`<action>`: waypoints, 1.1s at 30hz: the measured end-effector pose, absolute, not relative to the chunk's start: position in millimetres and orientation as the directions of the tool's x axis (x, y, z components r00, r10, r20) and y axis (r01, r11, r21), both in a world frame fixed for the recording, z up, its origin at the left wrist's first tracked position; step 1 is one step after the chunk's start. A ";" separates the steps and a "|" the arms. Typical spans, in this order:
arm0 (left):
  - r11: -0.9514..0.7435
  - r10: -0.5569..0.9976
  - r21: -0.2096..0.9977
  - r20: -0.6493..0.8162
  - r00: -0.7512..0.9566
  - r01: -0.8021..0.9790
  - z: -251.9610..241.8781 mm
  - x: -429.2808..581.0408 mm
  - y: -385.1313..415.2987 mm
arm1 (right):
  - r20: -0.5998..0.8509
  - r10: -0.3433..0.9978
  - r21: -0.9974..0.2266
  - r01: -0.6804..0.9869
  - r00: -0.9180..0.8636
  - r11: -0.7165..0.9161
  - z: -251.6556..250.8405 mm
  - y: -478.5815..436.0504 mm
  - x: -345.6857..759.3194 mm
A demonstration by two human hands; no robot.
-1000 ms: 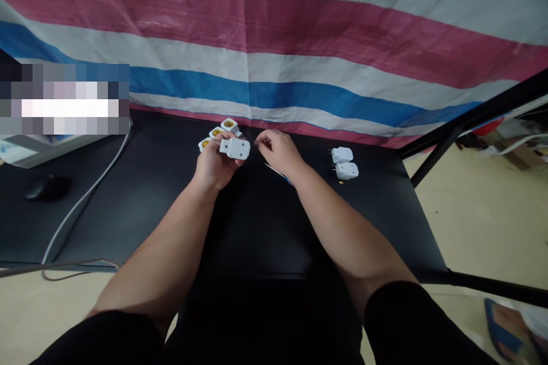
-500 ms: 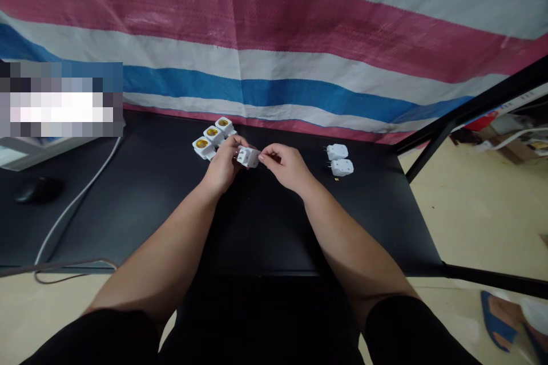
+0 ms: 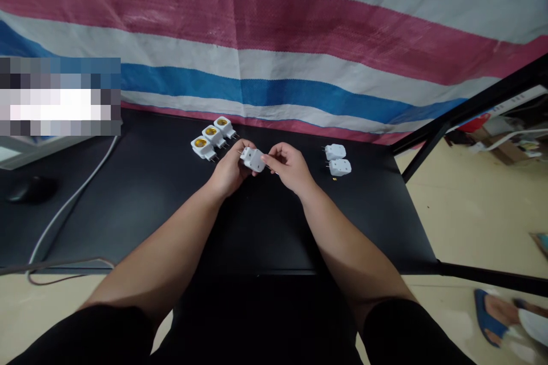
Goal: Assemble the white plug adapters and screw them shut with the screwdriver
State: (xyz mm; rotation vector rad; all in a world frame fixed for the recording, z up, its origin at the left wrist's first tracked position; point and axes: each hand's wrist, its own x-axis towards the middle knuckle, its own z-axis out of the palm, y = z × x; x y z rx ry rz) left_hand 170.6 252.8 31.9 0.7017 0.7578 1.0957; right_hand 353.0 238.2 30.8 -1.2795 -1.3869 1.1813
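A white plug adapter (image 3: 252, 159) with metal prongs is gripped by my left hand (image 3: 231, 170), its flat face with small holes turned up. My right hand (image 3: 287, 166) is closed, thumb and fingertips at the adapter's right edge; a thin dark thing shows at its fingertips, too small to name. Left of the hands, three white plug-in sockets with gold round insides stand in a slanting row: front (image 3: 201, 145), middle (image 3: 213, 133) and back (image 3: 224, 124). Two more white adapters (image 3: 335, 151) (image 3: 340, 167) lie to the right, with a tiny gold piece (image 3: 334, 179) just in front.
The black table (image 3: 141, 199) carries a black mouse (image 3: 32, 189), a pale cable (image 3: 79, 198) and a white device (image 3: 47, 154) on the left. A striped sheet (image 3: 299, 57) hangs behind. At the right are a black frame (image 3: 428, 137) and a person's foot in a blue slipper (image 3: 490, 322).
The adapter in my left hand has turned so its holed face shows more. My left fingers have come away from the row of sockets, uncovering their prongs. The view has shifted slightly.
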 end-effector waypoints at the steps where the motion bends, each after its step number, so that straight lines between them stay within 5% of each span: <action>1: 0.340 0.934 0.780 -0.216 0.283 -0.526 33.7 172.2 251.6 | -0.023 0.997 -0.992 0.122 -0.078 -0.013 32.0 238.1 353.4; 6: 0.493 0.864 0.692 -0.317 0.392 -0.527 35.2 176.6 248.1 | -0.196 0.944 -0.977 -0.031 -0.265 -0.212 34.6 235.4 357.2; 9: 0.555 0.829 0.645 -0.376 0.414 -0.525 32.2 177.7 248.8 | -0.171 0.941 -0.984 0.003 -0.293 -0.178 36.0 233.6 363.1; 12: 0.605 0.795 0.606 -0.415 0.443 -0.517 32.5 177.2 250.5 | 0.001 0.967 -0.972 0.229 -0.254 0.061 37.9 229.8 377.4; 15: 0.622 0.782 0.574 -0.429 0.452 -0.532 37.4 175.0 252.3 | 0.196 0.955 -0.707 0.643 -0.222 0.295 35.3 221.3 396.1; 17: 0.629 0.777 0.547 -0.453 0.437 -0.552 41.1 173.1 253.4 | 0.155 0.954 -0.523 0.798 -0.257 0.300 29.7 213.8 405.4; 20: 0.643 0.763 0.505 -0.490 0.421 -0.576 43.4 169.8 255.6 | 0.047 0.960 -0.429 0.862 -0.276 0.269 19.1 205.2 412.2; 23: 0.632 0.766 0.480 -0.503 0.400 -0.608 41.4 166.0 258.8 | 0.078 0.979 -0.497 0.844 -0.188 0.202 13.2 202.8 418.8; 28: 0.564 0.804 0.500 -0.515 0.299 -0.657 38.0 162.4 263.7 | 0.205 0.977 -0.780 0.592 -0.063 0.202 20.0 200.4 434.0; 33: 0.584 0.786 0.513 -0.550 0.281 -0.629 41.4 166.3 262.1 | 0.317 0.945 -0.791 0.526 -0.086 0.313 30.3 193.4 427.1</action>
